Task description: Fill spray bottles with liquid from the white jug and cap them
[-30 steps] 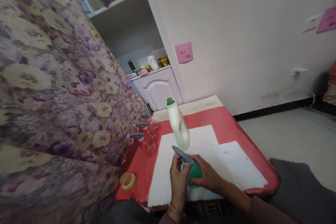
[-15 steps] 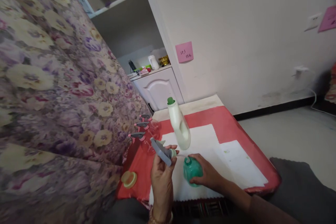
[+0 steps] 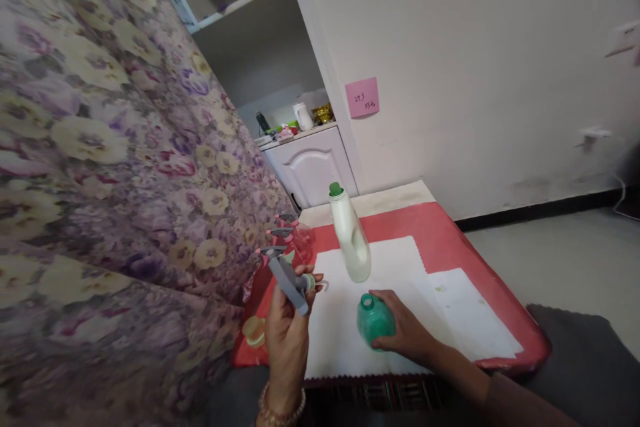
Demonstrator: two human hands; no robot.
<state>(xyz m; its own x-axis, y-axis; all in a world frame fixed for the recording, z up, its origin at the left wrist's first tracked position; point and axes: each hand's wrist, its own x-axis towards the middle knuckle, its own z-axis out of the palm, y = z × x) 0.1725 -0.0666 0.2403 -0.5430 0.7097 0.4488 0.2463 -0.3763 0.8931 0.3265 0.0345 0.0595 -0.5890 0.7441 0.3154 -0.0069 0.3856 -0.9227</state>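
Observation:
My left hand (image 3: 291, 333) is closed round a grey spray nozzle (image 3: 289, 282) with a pale green collar; a short clear tube sticks out to its right. My right hand (image 3: 404, 332) grips the side of a green translucent bottle (image 3: 374, 321), whose open neck faces up. The bottle is on or just above the white cloth (image 3: 335, 347); I cannot tell which. Nozzle and bottle are apart. Behind them stands a tall pale green jug (image 3: 351, 240) with a handle and a darker green top.
Several pink spray bottles (image 3: 301, 243) with grey triggers stand at the table's left side. A yellowish round container (image 3: 254, 331) sits near the front left. Stained white paper (image 3: 473, 313) lies at right on the red cover (image 3: 420, 220). A floral curtain (image 3: 125, 180) borders the left.
My left hand has moved left with the spray nozzle, and its tube is now clear of the bottle's neck. My right hand still holds the bottle. The camera view has shifted slightly.

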